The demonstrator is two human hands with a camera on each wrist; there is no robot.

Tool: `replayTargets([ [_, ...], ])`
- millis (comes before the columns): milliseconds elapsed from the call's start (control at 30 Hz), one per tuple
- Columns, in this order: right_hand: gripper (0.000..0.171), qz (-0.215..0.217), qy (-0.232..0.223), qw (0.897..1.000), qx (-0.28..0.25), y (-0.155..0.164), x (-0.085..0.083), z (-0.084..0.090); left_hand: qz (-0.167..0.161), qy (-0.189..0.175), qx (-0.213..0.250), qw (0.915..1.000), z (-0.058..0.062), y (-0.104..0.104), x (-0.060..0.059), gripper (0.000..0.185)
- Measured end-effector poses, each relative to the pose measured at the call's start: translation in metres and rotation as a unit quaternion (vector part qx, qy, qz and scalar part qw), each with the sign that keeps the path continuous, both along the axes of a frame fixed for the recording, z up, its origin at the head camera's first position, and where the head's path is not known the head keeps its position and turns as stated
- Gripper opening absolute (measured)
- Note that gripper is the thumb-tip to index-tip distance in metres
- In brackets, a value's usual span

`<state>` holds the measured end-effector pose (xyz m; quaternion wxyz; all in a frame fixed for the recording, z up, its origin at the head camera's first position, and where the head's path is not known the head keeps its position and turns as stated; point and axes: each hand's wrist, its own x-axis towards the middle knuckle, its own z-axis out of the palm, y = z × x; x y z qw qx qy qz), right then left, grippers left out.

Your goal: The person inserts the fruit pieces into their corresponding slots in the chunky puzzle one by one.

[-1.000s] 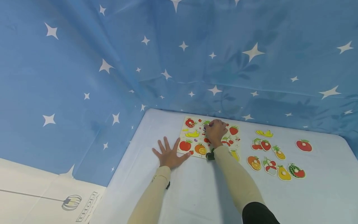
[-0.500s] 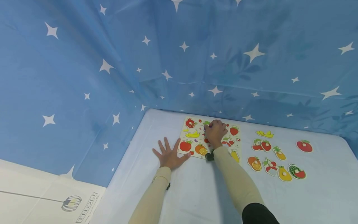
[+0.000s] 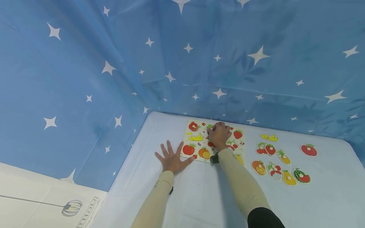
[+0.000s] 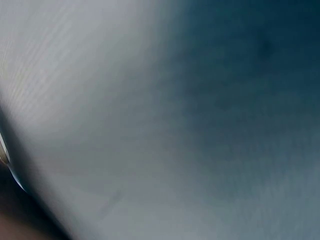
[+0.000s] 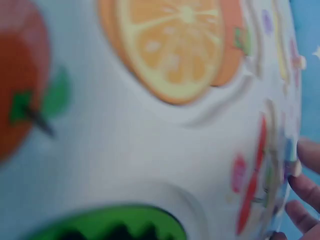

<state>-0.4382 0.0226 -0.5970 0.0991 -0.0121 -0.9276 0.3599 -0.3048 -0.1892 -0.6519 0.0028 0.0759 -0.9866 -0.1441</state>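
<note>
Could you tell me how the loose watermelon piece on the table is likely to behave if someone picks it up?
The watermelon piece looks like a thin flat cutout, so it is probably stiff and light. Lying flush on the table, it should not roll or tip. Its small white knob probably offers the easiest hold, since the edges sit low.

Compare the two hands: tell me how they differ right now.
The left hand lies flat with fingers spread; the right hand has its fingers curled. The left hand rests on the table beside the puzzle board, thumb at the board's edge; the right hand sits on the board itself, fingertips bunched over a small piece that is mostly hidden. Both arms wear beige sleeves.
</note>
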Motion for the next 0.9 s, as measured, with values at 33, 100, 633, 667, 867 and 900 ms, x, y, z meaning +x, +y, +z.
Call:
replayTargets([
  [33,0.028,0.003,-0.009,1.000,-0.002,0.002,-0.001,0.000,-0.001,-0.001,0.000,1.0000,-0.001,0.000,0.000,0.104],
  [100,0.031,0.006,-0.030,0.999,-0.022,0.006,-0.002,0.001,-0.002,-0.003,0.003,1.0000,-0.001,0.000,0.001,0.103],
  [633,0.061,0.084,-0.030,0.992,-0.087,0.067,0.003,0.035,-0.009,0.003,0.022,0.9997,0.001,-0.001,0.000,0.104],
  [667,0.062,0.086,-0.033,0.992,-0.088,0.072,0.005,0.036,-0.010,0.003,0.022,0.9997,0.001,-0.001,0.000,0.104],
  [867,0.063,0.092,-0.043,0.991,-0.083,0.099,0.013,0.043,-0.015,-0.002,0.025,0.9996,0.002,-0.002,0.001,0.105],
  [900,0.064,0.092,-0.045,0.991,-0.083,0.104,0.014,0.044,-0.015,-0.001,0.027,0.9995,0.003,-0.003,0.001,0.106],
])
